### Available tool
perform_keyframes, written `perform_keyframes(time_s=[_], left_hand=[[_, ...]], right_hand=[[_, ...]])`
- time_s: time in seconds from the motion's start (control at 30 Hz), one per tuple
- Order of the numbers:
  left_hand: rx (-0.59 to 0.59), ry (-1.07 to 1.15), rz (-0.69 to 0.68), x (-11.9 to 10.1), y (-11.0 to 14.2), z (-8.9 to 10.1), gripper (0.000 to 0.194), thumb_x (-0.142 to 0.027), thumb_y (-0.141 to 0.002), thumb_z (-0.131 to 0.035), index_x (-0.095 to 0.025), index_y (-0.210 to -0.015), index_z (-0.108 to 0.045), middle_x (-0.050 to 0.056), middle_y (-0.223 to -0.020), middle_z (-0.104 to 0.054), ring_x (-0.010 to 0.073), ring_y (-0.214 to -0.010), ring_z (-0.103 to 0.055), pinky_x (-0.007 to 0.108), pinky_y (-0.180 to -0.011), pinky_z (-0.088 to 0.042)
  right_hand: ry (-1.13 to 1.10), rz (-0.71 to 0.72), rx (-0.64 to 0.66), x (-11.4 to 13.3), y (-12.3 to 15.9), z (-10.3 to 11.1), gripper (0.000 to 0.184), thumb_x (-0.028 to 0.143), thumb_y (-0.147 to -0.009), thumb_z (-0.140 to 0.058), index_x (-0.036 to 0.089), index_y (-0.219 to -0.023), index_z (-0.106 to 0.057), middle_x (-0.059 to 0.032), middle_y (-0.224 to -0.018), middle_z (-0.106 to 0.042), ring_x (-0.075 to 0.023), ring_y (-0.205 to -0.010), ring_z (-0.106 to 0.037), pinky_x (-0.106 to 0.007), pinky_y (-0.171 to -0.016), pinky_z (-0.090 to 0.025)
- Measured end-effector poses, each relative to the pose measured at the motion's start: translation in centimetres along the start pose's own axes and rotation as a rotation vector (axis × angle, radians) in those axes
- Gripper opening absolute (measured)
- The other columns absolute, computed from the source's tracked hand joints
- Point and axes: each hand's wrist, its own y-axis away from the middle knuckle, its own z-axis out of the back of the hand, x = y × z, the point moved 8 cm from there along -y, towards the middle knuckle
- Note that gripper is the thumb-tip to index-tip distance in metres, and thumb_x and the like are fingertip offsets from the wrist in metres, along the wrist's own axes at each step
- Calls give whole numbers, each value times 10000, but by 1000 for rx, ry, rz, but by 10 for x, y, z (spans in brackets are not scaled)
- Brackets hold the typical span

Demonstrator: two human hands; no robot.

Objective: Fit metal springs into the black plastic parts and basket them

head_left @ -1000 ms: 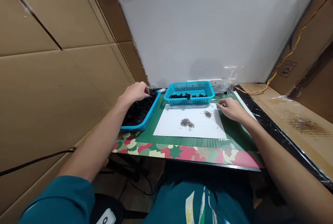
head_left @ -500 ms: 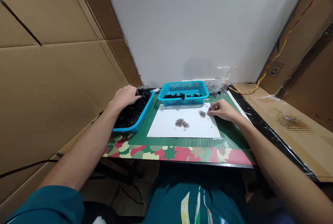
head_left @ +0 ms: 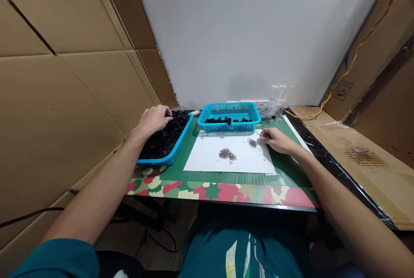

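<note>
Reference point is the white paper (head_left: pixel 207 157), lying flat on the green tabletop (head_left: pixel 190 178). Left of the paper, the large basket (head_left: pixel 181 143) is well stocked with black pieces (head_left: pixel 161 142). Behind the paper, the small basket (head_left: pixel 216 127) carries only a low layer of dark parts (head_left: pixel 210 120), with much of its blue bottom showing; one block (head_left: pixel 229 121) sits up at its near wall

On the paper are two heaps of fine wiry bits: a larger heap (head_left: pixel 227 154) near the middle and a smaller heap (head_left: pixel 252 143) towards the right edge, with a few strays (head_left: pixel 203 136) at the far left corner

Assessment: work appears partway along — ample stock remains in the large basket and in both heaps; whether the dark parts in the small basket are finished cannot be determined

Left hand (head_left: pixel 153 119): over the large basket, fingers loosely curled at the black pieces; any grip cannot be confirmed. Right hand (head_left: pixel 273 138): at the paper's right edge, fingertips pinched together on a thin item (head_left: pixel 259 134) — type unclear
</note>
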Motion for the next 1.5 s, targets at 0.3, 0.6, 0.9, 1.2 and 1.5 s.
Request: perform_keyframes(time_s=[0.3,0.6,0.9,1.2,1.5], left_hand=[[-312,236,65,-10,9,41,233,-267,-842,-678,-198,-1024,-806,99,-1007,-803,282,-917,-722,380,-852,-562],[-377,903,-178,-93,31,58,124,-296,-937,-661,-174,-949,-683,44,-839,-724,168,-743,-689,277,-674,-532],[224,1620,-551,-227,73,-2,291,-440,-1044,-537,-217,-1188,-418,89,-1047,-721,163,-767,-726,284,-646,-566],[431,1819,-485,-253,94,-54,269,-427,-1046,-534,-180,-1153,-545,4,-791,-575,119,-621,-559,235,-489,-388],[674,1888,-218,-255,104,-63,209,-385,-1039,-551,-245,-1192,-579,-37,-783,-514,34,-425,-346,190,-391,-138]], right_hand=[[29,16,34,6,2,-3,128,275,-830,-639,185,-773,-709,-34,-686,-619,-186,-653,-525,-316,-637,-365],[34,44,32,6,2,-4,114,256,-869,-594,192,-804,-663,-74,-810,-707,-208,-724,-586,-317,-673,-395],[30,58,-27,9,1,0,190,349,-866,-628,182,-865,-719,-29,-724,-627,-185,-687,-521,-301,-648,-355],[-67,27,-13,4,-1,3,196,360,-861,-625,203,-754,-577,3,-697,-546,-166,-673,-445,-303,-641,-302],[-425,79,2,31,7,4,391,592,-897,-673,218,-871,-564,23,-781,-479,-145,-686,-397,-294,-630,-316]])
